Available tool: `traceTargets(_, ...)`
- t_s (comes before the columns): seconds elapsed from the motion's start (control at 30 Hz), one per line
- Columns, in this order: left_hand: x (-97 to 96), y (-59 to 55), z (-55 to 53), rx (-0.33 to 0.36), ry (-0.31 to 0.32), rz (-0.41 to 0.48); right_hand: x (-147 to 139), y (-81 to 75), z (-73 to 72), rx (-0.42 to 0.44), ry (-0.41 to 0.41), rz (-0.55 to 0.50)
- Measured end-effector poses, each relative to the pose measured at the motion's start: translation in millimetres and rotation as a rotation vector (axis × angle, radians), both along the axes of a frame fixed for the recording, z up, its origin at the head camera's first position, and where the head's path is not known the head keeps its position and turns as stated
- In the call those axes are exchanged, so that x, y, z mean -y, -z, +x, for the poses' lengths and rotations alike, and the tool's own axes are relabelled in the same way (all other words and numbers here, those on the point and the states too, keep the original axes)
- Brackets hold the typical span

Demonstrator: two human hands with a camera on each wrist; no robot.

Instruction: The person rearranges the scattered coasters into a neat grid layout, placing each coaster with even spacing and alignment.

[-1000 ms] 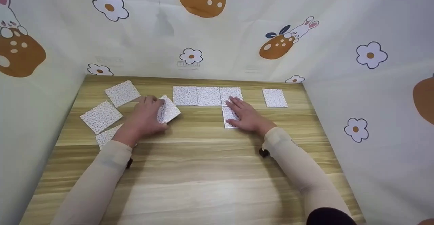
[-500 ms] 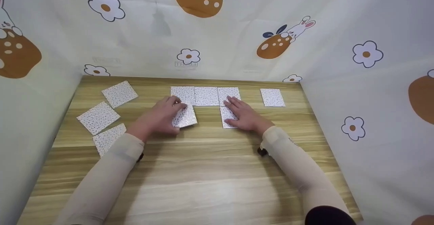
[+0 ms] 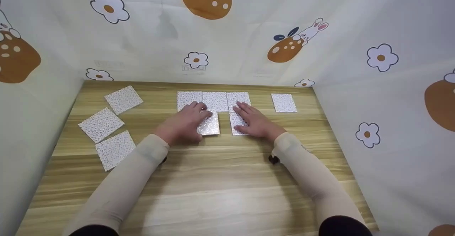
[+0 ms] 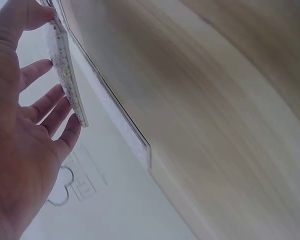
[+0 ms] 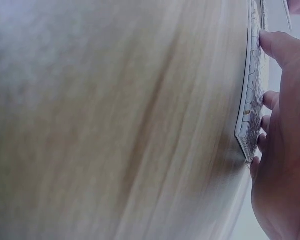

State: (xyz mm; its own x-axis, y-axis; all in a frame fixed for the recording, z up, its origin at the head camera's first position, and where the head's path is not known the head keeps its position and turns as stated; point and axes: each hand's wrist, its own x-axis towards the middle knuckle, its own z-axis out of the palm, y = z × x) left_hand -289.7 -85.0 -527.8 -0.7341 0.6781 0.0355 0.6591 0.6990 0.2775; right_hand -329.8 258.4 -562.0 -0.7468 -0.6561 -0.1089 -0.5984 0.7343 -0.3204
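A square speckled white tile point(image 3: 210, 125) is held by my left hand point(image 3: 185, 123), thumb on its near edge and fingers on the far side. In the left wrist view the tile point(image 4: 66, 72) is raised off the table. My right hand point(image 3: 259, 123) lies with fairly straight fingers on another tile point(image 3: 237, 120), fingertips reaching onto the right tile point(image 3: 239, 97) of the back row. That row also has a middle tile point(image 3: 215, 101) and a left tile point(image 3: 187, 98), partly behind my left hand. A gap separates the held tile from the one under my right hand.
Three loose tiles lie angled at the left: a back one point(image 3: 123, 99), a middle one point(image 3: 101, 124) and a near one point(image 3: 114, 150). A single tile point(image 3: 283, 103) lies at the right. Patterned sheeting point(image 3: 149, 51) walls the wooden table point(image 3: 213, 186) behind and at both sides.
My left hand has carried its tile rightward from beside the loose tiles to just below the back row, turning it nearly square to the row. The right hand has stayed in place.
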Motion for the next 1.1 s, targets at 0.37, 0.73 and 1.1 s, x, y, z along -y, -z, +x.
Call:
traceTargets(0.37, -30.6, 0.2, -4.9, 0.034, 0.035, -0.037, 0.3, -2.9, 1.5, 0.005, 0.016, 0.007)
traceTargets(0.73, -46.6, 2.6, -10.0, 0.019, 0.059, -0.064, -0.1, -3.5, 1.4, -0.010, 0.005, -0.010)
traceTargets(1.1, -48.1, 3.8, -13.3, 0.036, 0.059, -0.059, -0.2, -1.4, 1.6, 0.005, 0.017, 0.019)
